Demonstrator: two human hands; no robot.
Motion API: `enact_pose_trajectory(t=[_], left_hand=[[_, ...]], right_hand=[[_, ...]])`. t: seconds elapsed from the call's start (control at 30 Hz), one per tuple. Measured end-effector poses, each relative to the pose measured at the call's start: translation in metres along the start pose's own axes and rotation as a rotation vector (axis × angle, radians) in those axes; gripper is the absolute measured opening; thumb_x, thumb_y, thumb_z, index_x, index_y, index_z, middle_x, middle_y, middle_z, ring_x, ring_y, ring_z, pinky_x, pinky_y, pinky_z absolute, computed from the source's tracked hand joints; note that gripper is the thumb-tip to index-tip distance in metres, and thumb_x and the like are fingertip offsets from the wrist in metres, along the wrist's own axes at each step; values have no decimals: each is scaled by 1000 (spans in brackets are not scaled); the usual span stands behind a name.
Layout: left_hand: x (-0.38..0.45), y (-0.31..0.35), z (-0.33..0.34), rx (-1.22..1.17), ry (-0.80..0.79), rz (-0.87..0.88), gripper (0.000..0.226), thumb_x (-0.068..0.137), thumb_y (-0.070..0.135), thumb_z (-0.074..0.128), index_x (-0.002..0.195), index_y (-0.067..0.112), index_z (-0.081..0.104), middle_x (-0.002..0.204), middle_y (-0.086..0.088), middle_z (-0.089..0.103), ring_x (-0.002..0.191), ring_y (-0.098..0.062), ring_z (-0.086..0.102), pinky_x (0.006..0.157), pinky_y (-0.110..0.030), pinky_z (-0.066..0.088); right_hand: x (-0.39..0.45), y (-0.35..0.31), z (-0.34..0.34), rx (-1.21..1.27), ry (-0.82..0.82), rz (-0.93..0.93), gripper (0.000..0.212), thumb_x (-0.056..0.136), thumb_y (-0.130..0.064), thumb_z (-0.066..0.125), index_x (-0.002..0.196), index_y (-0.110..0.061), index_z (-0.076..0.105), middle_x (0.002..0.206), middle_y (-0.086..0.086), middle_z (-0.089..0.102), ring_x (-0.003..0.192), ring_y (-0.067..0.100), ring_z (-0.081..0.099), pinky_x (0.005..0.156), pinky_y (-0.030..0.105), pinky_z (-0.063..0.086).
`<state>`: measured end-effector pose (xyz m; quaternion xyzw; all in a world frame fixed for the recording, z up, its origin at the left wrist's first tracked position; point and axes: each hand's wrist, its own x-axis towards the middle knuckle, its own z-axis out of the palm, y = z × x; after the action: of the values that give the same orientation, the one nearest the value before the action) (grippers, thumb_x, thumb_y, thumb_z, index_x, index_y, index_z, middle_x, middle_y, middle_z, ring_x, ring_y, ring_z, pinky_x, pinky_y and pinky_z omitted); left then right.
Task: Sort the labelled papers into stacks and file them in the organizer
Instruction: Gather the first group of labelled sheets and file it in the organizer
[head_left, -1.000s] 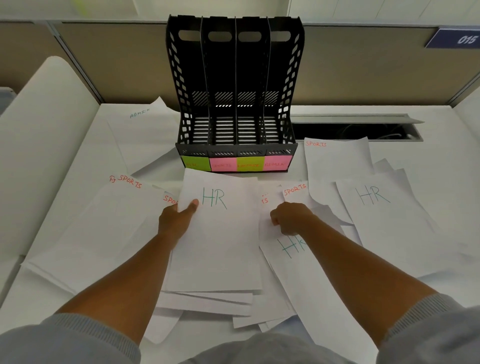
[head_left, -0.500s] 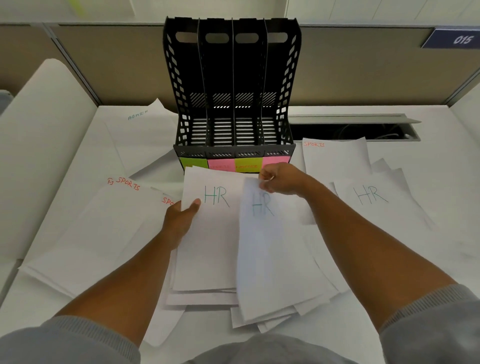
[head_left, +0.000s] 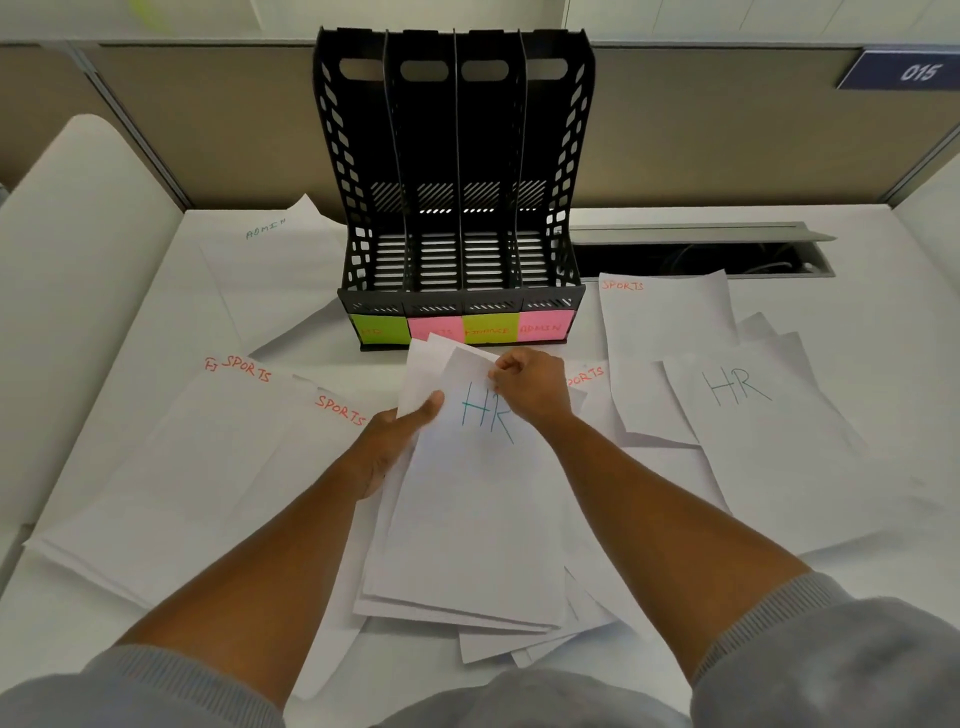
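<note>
A stack of white HR papers (head_left: 467, 519) lies in the middle of the desk, its top sheet marked HR in green. My left hand (head_left: 395, 441) grips the stack's left edge, thumb on top. My right hand (head_left: 527, 387) pinches the top sheet's upper right corner. Behind them stands the black four-slot organizer (head_left: 457, 156), empty, with green and pink labels along its front. More sheets lie around: SPORTS papers (head_left: 208, 467) at left, another HR paper (head_left: 763, 426) at right, a SPORTS sheet (head_left: 670, 312) behind it and an ADMIN sheet (head_left: 270, 270) at far left.
A cable slot with an open grey lid (head_left: 701, 249) cuts into the desk right of the organizer. Beige partition walls close off the back. A white panel (head_left: 62, 260) rises along the left side.
My right hand lifted an HR sheet from the right pile, carried it left and laid it on the HR stack under my left hand.
</note>
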<state>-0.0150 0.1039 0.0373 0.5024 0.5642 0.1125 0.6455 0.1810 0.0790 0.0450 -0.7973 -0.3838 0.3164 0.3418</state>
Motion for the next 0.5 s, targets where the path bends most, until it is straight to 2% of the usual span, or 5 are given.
enact_pose_trajectory(t=[0.07,0.13,0.2,0.33,0.5], left_hand=[[3,-2,3,61,4,3,61,74,55,73,119,15,63,114,-5,69,107,-26,63,93,-39,49],[9,-4,5,94,53,-9,43,80,40,76,111,14,64,106,-6,70,95,-24,66,81,-34,51],[15,-3,11,123,63,-15,38,82,40,74,109,15,64,105,-6,70,95,-25,65,81,-33,50],[19,-11,9,104,59,-31,48,81,44,74,116,12,64,109,-7,70,100,-28,66,89,-40,52],[21,-9,21,69,15,-48,54,78,46,76,118,12,62,111,-7,70,100,-27,66,88,-39,53]], right_hand=[[1,4,-3,24,3,8,3,89,-18,64,89,-18,67,99,2,70,88,20,66,80,31,57],[2,5,-11,24,64,-7,16,89,-19,65,104,-14,67,108,-3,65,94,14,62,85,28,53],[5,10,-28,-5,223,-12,23,88,-16,65,110,-14,65,116,-1,63,103,15,59,87,23,44],[5,34,-50,-192,448,71,31,82,-7,64,111,-15,59,122,3,54,112,21,53,87,26,44],[-4,80,-79,-486,436,299,51,78,-13,65,126,-11,50,140,10,40,134,30,32,105,47,36]])
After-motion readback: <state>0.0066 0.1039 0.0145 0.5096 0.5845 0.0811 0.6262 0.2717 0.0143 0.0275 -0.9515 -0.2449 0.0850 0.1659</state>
